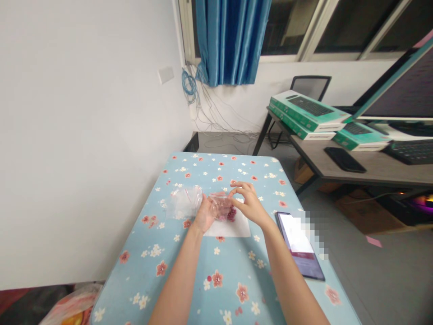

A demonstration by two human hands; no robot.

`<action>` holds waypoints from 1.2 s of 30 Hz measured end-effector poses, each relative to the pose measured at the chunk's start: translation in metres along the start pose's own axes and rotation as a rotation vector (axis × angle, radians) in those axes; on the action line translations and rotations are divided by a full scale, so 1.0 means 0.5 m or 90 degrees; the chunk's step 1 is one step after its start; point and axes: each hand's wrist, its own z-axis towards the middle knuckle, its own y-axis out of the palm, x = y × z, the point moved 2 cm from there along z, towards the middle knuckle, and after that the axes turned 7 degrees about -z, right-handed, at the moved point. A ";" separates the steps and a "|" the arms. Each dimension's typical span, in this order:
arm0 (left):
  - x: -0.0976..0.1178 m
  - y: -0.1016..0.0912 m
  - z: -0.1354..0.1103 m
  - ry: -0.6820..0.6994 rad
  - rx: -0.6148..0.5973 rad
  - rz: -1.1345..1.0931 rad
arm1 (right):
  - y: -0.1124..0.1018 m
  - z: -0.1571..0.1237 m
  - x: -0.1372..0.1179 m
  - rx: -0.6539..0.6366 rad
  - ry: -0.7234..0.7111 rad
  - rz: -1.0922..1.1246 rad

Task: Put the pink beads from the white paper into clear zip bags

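Both hands meet over the middle of a table covered with a light blue flowered cloth (216, 280). My left hand (204, 215) and my right hand (248, 203) are both closed on a small clear plastic bag (221, 205) with dark red beads or berries at its bottom. The right hand pinches the bag's top edge; the left grips its left side. Under the bag lies a white sheet of paper (237, 228). A second, crumpled clear bag (182, 203) lies just left of my left hand.
A phone (299, 246) with a lit screen lies on the table's right edge. To the right stands a desk (338, 174) with green keyboard boxes (306, 110), a black phone and a monitor. White wall on the left, blue curtain (230, 40) and cables behind.
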 end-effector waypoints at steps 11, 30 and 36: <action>0.006 0.001 0.004 0.149 0.131 0.078 | 0.020 -0.001 0.003 -0.008 0.014 -0.008; 0.002 -0.016 0.008 0.193 0.160 0.128 | 0.037 -0.003 -0.015 0.038 -0.011 -0.017; 0.004 -0.018 0.008 0.207 0.163 0.110 | 0.038 -0.003 -0.018 0.041 -0.013 -0.044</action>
